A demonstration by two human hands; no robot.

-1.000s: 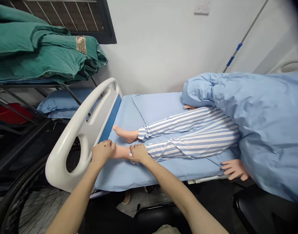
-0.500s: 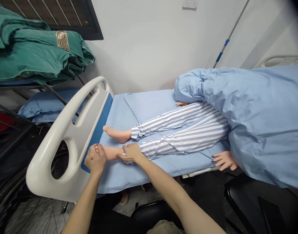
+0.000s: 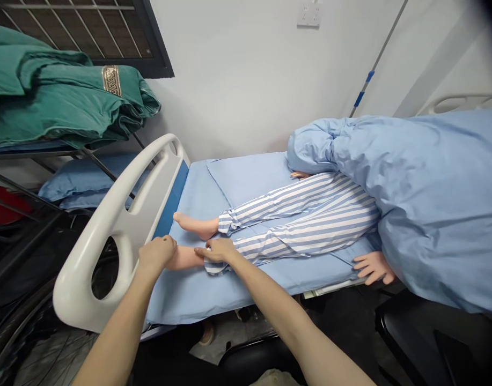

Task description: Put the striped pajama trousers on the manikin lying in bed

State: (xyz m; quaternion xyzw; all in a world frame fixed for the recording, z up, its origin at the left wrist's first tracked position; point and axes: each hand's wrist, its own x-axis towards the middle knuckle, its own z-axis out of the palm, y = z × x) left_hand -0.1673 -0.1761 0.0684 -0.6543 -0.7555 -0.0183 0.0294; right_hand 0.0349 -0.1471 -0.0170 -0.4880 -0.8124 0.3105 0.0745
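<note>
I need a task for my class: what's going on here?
A person's bare left hand grips the near bare foot of a figure in blue-and-white striped trousers; the right hand rests at that leg's cuff. The other bare foot lies on the light-blue sheet; a puffy light-blue quilt lies over the torso.

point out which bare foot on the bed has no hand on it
The foot nearer the wall, lying untouched on the sheet; the left hand grips the other foot.
</note>
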